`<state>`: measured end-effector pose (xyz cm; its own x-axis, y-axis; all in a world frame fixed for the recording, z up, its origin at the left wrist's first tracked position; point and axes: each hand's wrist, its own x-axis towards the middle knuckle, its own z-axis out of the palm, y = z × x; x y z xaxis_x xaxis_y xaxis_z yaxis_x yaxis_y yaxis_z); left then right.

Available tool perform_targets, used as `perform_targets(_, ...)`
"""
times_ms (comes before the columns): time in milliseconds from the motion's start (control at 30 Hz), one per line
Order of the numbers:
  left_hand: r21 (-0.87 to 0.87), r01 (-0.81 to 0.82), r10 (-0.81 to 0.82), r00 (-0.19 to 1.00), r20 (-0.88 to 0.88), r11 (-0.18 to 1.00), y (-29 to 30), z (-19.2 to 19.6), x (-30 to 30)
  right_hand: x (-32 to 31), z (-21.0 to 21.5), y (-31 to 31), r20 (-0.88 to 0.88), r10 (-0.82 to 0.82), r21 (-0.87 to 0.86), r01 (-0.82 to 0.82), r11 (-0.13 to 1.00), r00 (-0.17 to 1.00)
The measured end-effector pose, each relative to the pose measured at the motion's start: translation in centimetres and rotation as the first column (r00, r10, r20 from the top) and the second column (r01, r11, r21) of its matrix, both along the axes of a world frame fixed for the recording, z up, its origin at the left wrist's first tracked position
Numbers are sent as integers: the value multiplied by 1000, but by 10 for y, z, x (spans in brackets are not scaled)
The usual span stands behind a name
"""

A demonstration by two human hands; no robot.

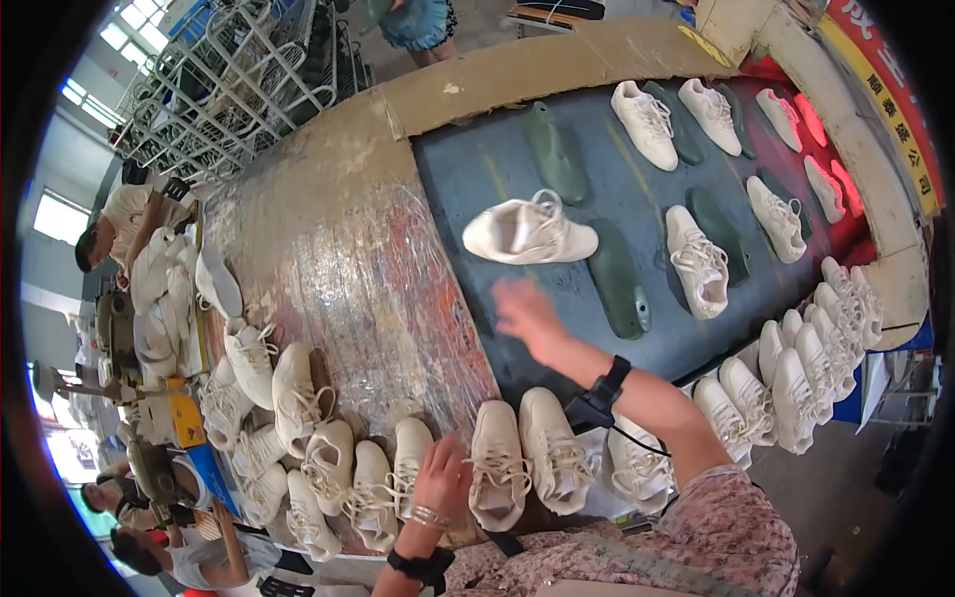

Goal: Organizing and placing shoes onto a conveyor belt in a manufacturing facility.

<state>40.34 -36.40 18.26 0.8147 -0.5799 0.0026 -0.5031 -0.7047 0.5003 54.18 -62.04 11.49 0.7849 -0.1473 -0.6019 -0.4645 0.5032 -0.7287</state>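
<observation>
My right fingers (514,301), blurred, are loose and empty just on my side of a white shoe (545,239), which shows sideways over the dark belt (468,164), close to 2 green lasts (615,274). My left fingers (452,460) are among the shoes (370,497) lining the counter's (328,259) near edge; I cannot tell whether they grip 1.

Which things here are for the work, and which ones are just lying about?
Seem part of the job:
cream shoe beyond the right hand
other shoes beside the left hand
green shoe-shaped forms
dark work surface

Probably just around:
metal wire rack
red-and-yellow banner
</observation>
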Motion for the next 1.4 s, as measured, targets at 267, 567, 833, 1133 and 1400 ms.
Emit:
perform_targets(267, 105, -243, 258, 952, -165, 964, 63, -5, -26, 64, -31, -54, 170, 312, -983, 182, -9, 935)
perform_targets(567, 14, -299, 298, 945, -138, 954, 57, -19, -29, 145, -91, -100, 39, 78, -999, 40, -20, 996)
perform_targets(833, 7, -225, 225, 970, -88, 974, 56, -16, -14, 97, -110, -122, 231, 188, -886, 126, 446, 955)
perform_targets(1133, 35, -217, 220, 968, -122, 975, 72, 10, -32, 27, 52, -180, -238, 911, -961, 54, -270, 336)
perform_targets(1400, -42, -214, 211, 975, -77, 976, 76, 10, -58, 6, -28, -170, -271, 610, -942, -335, -9, 745)
